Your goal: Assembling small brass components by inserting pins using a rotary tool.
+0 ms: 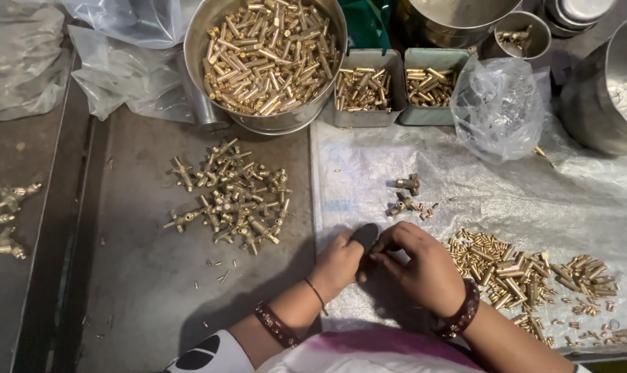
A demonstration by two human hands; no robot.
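Our left hand (338,262) and right hand (417,266) pinch a small dark part (365,235); looks stiff, light, best gripped edgewise; brass pins (507,266) at 3 o'clock.

- A crumpled clear plastic bag (498,103) sits upright at the far right of the woven sheet, just beside two small grey-green bins.
- More clear plastic bags (123,72) lie slack at the far left, against a large steel bowl; one reaches the top edge.
- Another rumpled clear plastic bag (16,59) lies flat in the top left corner.
- No labels, signs or screens show.
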